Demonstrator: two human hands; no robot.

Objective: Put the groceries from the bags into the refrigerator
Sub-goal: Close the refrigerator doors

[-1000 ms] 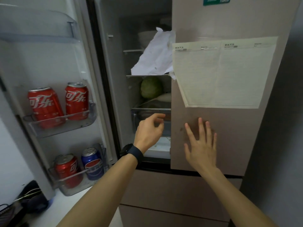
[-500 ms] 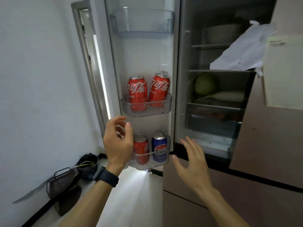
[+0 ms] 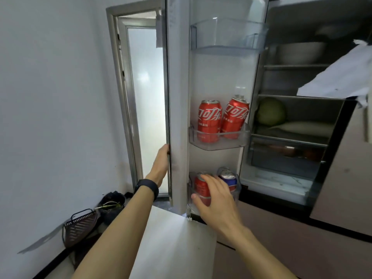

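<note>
Door edge (image 3: 178, 97) in left hand (image 3: 161, 168), red can (image 3: 202, 188) (lowest bin (image 3: 237, 191)) at right hand (image 3: 217, 200).

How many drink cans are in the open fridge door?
4. Two red cans stand side by side in the middle door bin. One red can and one blue can stand in the bottom bin, partly behind the right hand; it may hide more.

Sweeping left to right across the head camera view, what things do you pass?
dark basket → left hand → refrigerator door edge → upright red can → tilted red can → green round vegetable → white paper
</note>
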